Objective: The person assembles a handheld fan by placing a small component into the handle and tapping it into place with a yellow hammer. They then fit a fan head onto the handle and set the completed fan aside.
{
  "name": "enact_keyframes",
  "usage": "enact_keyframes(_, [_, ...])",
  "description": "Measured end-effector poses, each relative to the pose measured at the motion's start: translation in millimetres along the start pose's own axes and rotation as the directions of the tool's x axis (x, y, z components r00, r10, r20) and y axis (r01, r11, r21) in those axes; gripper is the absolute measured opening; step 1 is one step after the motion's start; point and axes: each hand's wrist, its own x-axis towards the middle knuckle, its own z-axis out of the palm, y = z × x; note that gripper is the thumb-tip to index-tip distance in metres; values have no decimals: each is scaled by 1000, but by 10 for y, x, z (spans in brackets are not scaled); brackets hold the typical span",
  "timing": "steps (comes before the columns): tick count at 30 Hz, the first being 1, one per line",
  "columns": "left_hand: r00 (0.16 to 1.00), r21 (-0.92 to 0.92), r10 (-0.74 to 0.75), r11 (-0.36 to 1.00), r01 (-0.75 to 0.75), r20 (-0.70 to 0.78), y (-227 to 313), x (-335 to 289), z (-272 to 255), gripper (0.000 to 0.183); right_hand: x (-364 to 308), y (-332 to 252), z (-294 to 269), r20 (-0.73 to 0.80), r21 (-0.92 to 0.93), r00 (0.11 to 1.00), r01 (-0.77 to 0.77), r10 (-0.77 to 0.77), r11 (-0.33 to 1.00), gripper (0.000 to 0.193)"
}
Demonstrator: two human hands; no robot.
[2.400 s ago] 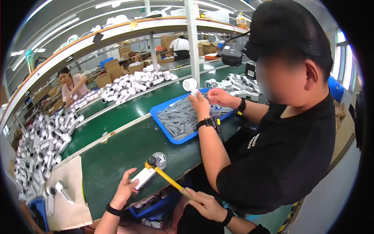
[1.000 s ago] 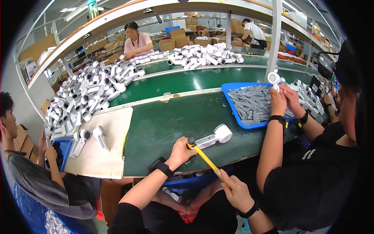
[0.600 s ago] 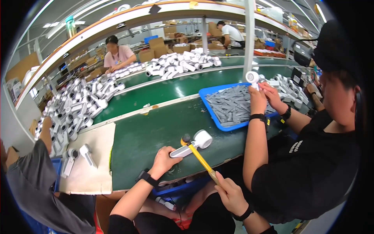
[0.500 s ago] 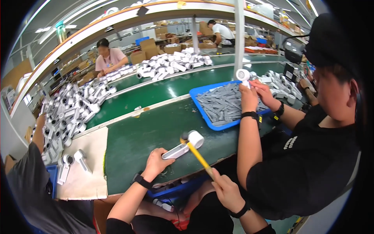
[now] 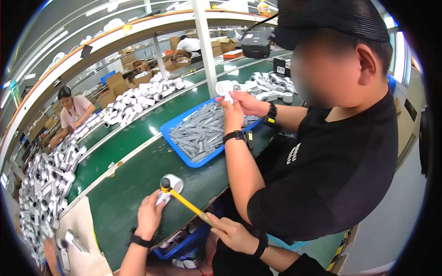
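Note:
My left hand (image 5: 149, 215) is closed around the handle of a white handheld fan (image 5: 175, 182), which lies on the green bench (image 5: 122, 202) with its round head pointing away from me. In my right hand (image 5: 235, 235) is a hammer (image 5: 188, 203) with a yellow handle. Its dark and yellow head is at the fan's neck, just beyond my left fingers; whether it touches, I cannot tell. Most of the fan's handle is hidden by my left hand and the hammer.
A blue tray (image 5: 195, 163) of grey strips stands beyond my hands. At right, a co-worker in black holds another white fan (image 5: 225, 88). Fans lie heaped at left (image 5: 46, 188), near a beige board (image 5: 85, 221) with loose fans. A blue bin (image 5: 186, 248) sits below the bench edge.
My view has swung right, so the scene sits further left. My left hand appears nearer the fan's head. The hammer stays at the neck, and both hands keep their holds.

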Motion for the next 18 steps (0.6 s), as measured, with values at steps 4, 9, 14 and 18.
enact_keyframes(4, [994,-38,-82,996,80,-65,-481,-246,-336,44,-193,-29,-84,10,169,997,-75,75,983,52])
enact_keyframes(9, [904,281,-310,876,392,-296,-1423,-906,-1069,44,-337,46,-160,45,167,993,-116,110,979,53])
enact_keyframes(14, [676,462,-493,496,735,-547,-2452,-1598,-1520,55,-314,74,-126,80,146,993,-102,91,984,53])
enact_keyframes(18, [642,595,-370,247,765,-672,-2695,-1855,-1573,65,-281,-2,0,104,209,992,-92,71,973,52])
